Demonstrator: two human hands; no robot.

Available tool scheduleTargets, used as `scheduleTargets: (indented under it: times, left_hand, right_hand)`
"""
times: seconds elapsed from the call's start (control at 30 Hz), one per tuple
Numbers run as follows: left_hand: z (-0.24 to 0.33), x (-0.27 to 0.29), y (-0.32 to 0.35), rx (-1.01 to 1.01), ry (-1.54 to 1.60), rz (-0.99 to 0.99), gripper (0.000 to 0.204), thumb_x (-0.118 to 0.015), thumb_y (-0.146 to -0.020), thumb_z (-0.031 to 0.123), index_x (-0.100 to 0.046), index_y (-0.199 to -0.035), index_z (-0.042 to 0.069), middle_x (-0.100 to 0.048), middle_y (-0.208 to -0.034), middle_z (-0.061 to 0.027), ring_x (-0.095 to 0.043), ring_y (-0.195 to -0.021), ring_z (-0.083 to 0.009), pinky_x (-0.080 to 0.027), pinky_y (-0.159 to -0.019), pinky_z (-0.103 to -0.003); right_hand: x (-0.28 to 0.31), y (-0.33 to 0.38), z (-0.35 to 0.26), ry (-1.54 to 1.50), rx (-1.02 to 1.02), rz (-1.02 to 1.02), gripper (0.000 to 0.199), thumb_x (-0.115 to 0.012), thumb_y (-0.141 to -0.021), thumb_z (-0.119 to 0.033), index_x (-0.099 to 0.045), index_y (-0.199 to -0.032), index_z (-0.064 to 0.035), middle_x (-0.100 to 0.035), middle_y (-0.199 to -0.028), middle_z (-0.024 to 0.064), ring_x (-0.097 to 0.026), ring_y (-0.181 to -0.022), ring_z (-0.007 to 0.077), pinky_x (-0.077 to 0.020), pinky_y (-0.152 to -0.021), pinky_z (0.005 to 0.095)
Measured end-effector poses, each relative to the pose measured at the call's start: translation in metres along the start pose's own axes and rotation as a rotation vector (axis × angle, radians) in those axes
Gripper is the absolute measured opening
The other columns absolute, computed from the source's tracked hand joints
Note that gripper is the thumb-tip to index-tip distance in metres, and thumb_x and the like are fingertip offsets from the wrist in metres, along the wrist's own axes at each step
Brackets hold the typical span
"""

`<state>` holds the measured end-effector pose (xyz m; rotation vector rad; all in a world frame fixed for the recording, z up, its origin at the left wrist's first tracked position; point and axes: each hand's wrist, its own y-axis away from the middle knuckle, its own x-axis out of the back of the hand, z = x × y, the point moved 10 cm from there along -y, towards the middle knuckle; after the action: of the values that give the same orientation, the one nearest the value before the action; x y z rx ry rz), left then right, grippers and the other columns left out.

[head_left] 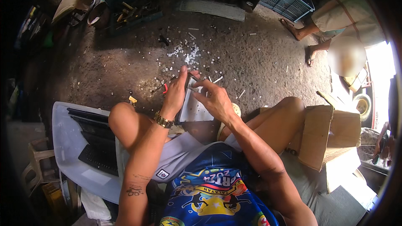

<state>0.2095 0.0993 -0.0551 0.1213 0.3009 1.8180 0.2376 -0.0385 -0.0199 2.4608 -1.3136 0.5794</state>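
Observation:
Between my knees is a flat rectangular panel [194,109] with a dark rim and a pale grey face; its exact kind does not show. My left hand [179,90] grips it along the left edge, thumb pointing up and away, fingers mostly hidden behind it. Over the panel's far right part is my right hand [215,100], thumb and index finger bent toward each other at its surface. Whether a small piece sits between those fingertips, I cannot make out. Beyond the panel, many small white bits [191,55] lie scattered on the floor.
A white plastic bin [63,121] with black keyboards [98,157] stands at my left. An open cardboard box [316,136] is by my right knee. Farther off are a grey crate [287,2], a pale slab [213,9], a tray of tools [134,16] and another person's legs [307,31].

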Motion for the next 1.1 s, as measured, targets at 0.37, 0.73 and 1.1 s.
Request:
scheduleTargets:
  times: [0.37, 0.73, 1.1]
  left_hand:
    - [0.008, 0.0, 0.001, -0.022, -0.083, 0.007, 0.077, -0.033, -0.109, 0.063, -0.069, -0.124, -0.003, -0.073, -0.119, -0.0119, -0.065, -0.113, -0.0193, -0.048, -0.102, -0.034]
    - [0.001, 0.005, -0.004, 0.02, 0.007, 0.032, 0.077, -0.037, -0.109, 0.063, -0.07, -0.122, -0.005, -0.074, -0.115, -0.0134, -0.067, -0.107, -0.0206, -0.051, -0.097, -0.034]
    - [-0.011, 0.007, -0.008, 0.05, 0.028, 0.015, 0.073, -0.039, -0.108, 0.062, -0.071, -0.124, -0.001, -0.074, -0.114, -0.0099, -0.068, -0.102, -0.0163, -0.053, -0.091, -0.031]
  right_hand:
    - [-0.009, -0.002, -0.007, -0.211, 0.023, 0.002, 0.035, -0.083, -0.087, -0.014, -0.069, -0.118, -0.0022, -0.07, -0.111, 0.01, -0.061, -0.096, 0.0182, -0.0497, -0.089, 0.0356]
    - [-0.03, -0.007, -0.015, -0.082, 0.23, -0.365, 0.026, -0.085, -0.085, -0.013, -0.064, -0.098, -0.0037, -0.066, -0.109, 0.0058, -0.062, -0.103, 0.017, -0.0488, -0.094, 0.0367]
    - [-0.006, 0.002, 0.032, -0.14, 0.119, 0.03, 0.05, -0.086, -0.084, -0.014, -0.064, -0.127, -0.003, -0.059, -0.118, 0.0082, -0.064, -0.088, 0.0173, -0.053, -0.082, 0.0318]
